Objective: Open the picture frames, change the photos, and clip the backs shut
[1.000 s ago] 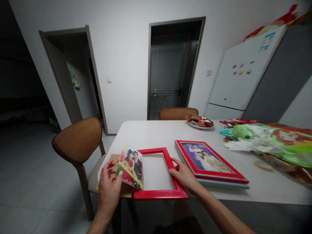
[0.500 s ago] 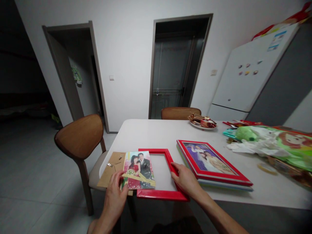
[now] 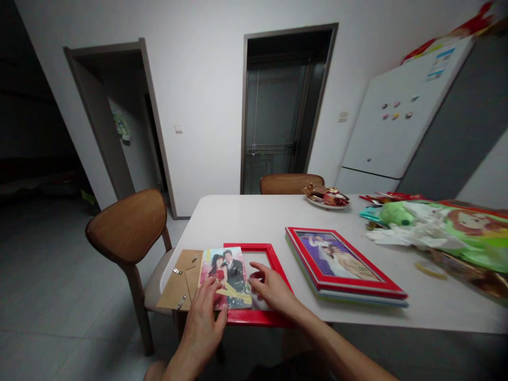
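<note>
Off the right side of the red frame (image 3: 257,318) went the right hand (image 3: 273,290), fingers apart above the frame's middle, while the left hand (image 3: 205,316), its grip hard to tell, lay on the photo (image 3: 231,272) across the frame's left side, where touching just the edges seemed cleanest.
</note>
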Motion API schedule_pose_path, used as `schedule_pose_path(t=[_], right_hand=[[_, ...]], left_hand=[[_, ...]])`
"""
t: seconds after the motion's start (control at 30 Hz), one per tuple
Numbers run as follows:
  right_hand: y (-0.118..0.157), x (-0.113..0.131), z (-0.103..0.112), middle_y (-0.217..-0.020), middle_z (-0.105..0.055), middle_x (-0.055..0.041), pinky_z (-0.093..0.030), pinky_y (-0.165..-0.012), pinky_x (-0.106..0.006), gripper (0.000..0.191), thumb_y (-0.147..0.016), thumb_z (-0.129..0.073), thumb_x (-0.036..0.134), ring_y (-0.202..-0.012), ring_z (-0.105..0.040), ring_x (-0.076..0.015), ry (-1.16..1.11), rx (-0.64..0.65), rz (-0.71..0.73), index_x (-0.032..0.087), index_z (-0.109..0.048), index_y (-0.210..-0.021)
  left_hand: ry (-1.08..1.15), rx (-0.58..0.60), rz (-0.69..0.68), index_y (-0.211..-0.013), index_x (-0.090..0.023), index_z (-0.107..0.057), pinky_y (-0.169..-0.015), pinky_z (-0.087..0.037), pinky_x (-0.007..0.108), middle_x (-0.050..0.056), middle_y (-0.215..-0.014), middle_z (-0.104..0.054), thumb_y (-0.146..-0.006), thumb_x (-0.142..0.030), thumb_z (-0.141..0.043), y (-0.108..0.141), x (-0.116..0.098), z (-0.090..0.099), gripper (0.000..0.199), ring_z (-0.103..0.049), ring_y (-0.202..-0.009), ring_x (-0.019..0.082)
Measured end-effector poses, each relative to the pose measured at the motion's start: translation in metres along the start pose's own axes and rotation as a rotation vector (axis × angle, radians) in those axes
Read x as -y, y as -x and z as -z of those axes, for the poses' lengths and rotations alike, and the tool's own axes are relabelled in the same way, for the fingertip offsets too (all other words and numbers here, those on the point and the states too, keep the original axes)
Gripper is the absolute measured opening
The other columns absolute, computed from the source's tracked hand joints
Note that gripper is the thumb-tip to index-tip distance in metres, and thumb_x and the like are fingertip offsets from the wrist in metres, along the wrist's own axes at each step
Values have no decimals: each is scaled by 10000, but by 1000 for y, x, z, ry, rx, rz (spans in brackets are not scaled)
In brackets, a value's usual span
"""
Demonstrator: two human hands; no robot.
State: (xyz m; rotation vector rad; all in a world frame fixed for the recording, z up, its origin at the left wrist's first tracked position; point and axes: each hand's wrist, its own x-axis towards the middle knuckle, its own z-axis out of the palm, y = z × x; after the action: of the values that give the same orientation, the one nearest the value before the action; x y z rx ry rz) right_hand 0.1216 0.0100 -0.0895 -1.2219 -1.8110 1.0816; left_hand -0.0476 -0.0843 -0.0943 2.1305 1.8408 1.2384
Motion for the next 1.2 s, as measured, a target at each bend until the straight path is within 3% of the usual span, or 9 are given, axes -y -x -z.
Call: schedule_pose_path(t=[0.17, 0.3, 0.4, 0.53, 0.67, 0.8, 0.93, 1.07, 1.2], right_hand=[[-14, 10, -21, -486, -488, 82, -299, -389, -168, 648, -593, -504, 144, -381, -406, -54, -425, 18, -123, 93, -325, -1214], [-8, 47, -22, -500, -472, 92, -290, -402, -156, 632, -588, -533, 152, -409, -401, -44, -588, -44, -18, 120, -352, -1192], [-1, 74, -17, -602, -529, 57, -367, -470, -181, 632, -626, -560, 220, -491, -472, -63, -643, -51, 101, 146, -334, -1211], [4, 79, -13, -803, -584, -22, -434, -598, -244, 549, -681, -535, 313, -665, -555, -111, -608, -64, 113, 167, -381, -1187], [6, 51, -15, -758, -607, -29, -432, -550, -234, 364, -676, -522, 287, -632, -565, -120, -649, -35, -173, 165, -505, -1018], [7, 32, -6, -741, -641, -36, -440, -530, -225, 316, -642, -433, 149, -628, -581, -135, -888, -36, -210, 161, -520, -945], [1, 20, 21, -676, -655, -40, -433, -491, -220, 455, -570, -381, 91, -566, -588, -150, -773, -124, -234, 133, -516, -1002], [-8, 5, 40, -642, -655, -44, -402, -436, -206, 500, -569, -360, 97, -502, -576, -146, -544, -108, -270, 103, -508, -1046], [-15, 0, 39, -674, -660, -55, -396, -444, -194, 498, -577, -357, 101, -502, -572, -136, -338, -104, -235, 83, -524, -1046]], left_hand=[[-61, 78, -83, -1146, -150, -431, -937, -345, 458, 128, -1249, -425, -662, -106, -463, 0, -5, -12, 487, -372, -1160, 243], [-83, 21, -110, -1203, -119, -391, -977, -277, 482, 134, -1298, -371, -606, -27, -414, -10, -9, -17, 604, -298, -1209, 258], [68, -102, -127, -1185, -128, -425, -991, -281, 419, 112, -1254, -438, -633, 7, -336, -23, -16, -10, 575, -358, -1180, 211], [441, -287, 106, -1102, -168, -505, -918, -380, 353, 73, -1073, -590, -766, -167, -409, -38, -31, 4, 349, -506, -1044, 206], [889, -394, 423, -1033, -110, -530, -788, -464, 345, 87, -894, -650, -752, -307, -477, -42, -46, -1, 347, -600, -865, 226], [1087, -291, 533, -1089, -81, -471, -782, -462, 353, 121, -938, -634, -688, -301, -542, -41, -51, -16, 463, -596, -869, 236], [1061, -206, 481, -1162, -119, -396, -889, -388, 346, 141, -1139, -533, -656, -231, -549, -38, -38, -21, 541, -506, -1040, 225], [731, -75, 427, -1115, -120, -465, -953, -316, 353, 135, -1183, -500, -653, -189, -526, -30, -25, -19, 472, -444, -1108, 221], [380, 98, 304, -1096, -111, -500, -963, -307, 361, 130, -1167, -516, -650, -155, -500, -21, -28, -18, 448, -455, -1094, 224]])
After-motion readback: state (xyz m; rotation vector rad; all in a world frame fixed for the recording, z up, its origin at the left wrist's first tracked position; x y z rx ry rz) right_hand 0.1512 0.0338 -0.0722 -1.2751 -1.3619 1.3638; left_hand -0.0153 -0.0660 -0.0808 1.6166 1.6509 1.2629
